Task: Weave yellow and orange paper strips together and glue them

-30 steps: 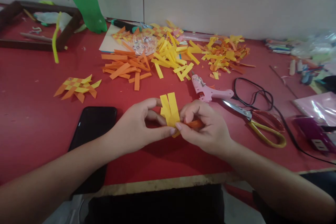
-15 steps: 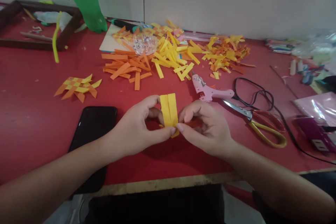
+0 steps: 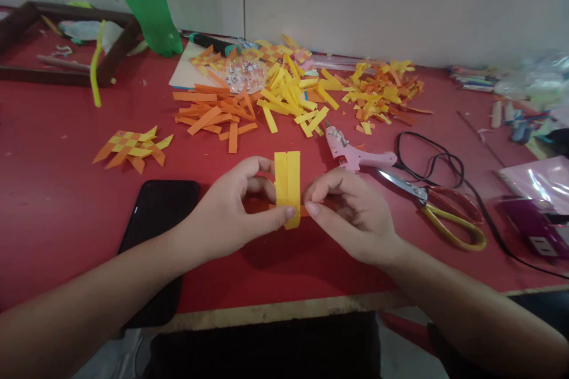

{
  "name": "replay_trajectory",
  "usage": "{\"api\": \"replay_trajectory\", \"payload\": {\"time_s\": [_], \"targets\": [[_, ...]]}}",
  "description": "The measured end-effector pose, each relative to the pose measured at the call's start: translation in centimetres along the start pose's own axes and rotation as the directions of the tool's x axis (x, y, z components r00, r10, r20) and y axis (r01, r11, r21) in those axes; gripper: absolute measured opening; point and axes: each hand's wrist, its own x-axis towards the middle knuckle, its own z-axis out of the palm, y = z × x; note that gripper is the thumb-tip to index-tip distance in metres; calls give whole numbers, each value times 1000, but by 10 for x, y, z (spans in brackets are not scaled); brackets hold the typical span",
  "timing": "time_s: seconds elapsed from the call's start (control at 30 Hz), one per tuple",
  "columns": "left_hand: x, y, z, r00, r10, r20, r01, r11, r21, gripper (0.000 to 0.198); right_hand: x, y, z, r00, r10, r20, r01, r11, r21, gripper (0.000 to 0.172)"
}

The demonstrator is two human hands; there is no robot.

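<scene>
Two yellow paper strips (image 3: 287, 180) stand side by side, upright, above the near part of the table. My left hand (image 3: 242, 204) is closed on them, its thumb pressed over their lower end and its fingers behind. An orange paper strip (image 3: 304, 211) runs crosswise by the yellow strips' lower part. My right hand (image 3: 353, 213) pinches this orange strip between thumb and curled fingers, just right of the yellow ones. How the strips pass behind each other is hidden. A woven orange and yellow paper fish (image 3: 133, 149) lies to the left.
A black phone (image 3: 153, 249) lies under my left forearm. Paper strip piles (image 3: 284, 95) spread along the back. To the right are a pink glue gun (image 3: 360, 157), scissors (image 3: 444, 213) and a black cord (image 3: 482, 195). A green bottle (image 3: 155, 21) stands at the back left beside a dark frame (image 3: 104, 74).
The yellow strips have tilted upright and risen slightly. My right hand has shifted a little right, away from my left thumb, and orange paper now shows between them.
</scene>
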Motion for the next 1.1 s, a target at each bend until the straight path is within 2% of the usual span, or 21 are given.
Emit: {"api": "replay_trajectory", "payload": {"time_s": [0.37,0.63,0.73,0.9,1.1], "targets": [[-1,1,-2,1000,-6,15,6,999,-42,42,-2,2,2,1000,-15,-4,15,1000,24,15],[0,6,-4,993,-103,51,110,980,-166,47,1,-2,3,997,73,16,-74,994,84,19],[0,6,-4,991,-131,16,131,987,-89,48,3,-1,2,994,111,5,-111,987,115,20],[0,4,-3,984,-107,-140,108,994,-2,53,6,0,0,985,165,-49,-155,973,169,19],[-3,2,-3,994,-73,-80,79,994,72,57,7,0,-1,977,213,-23,-204,957,206,19]]}}
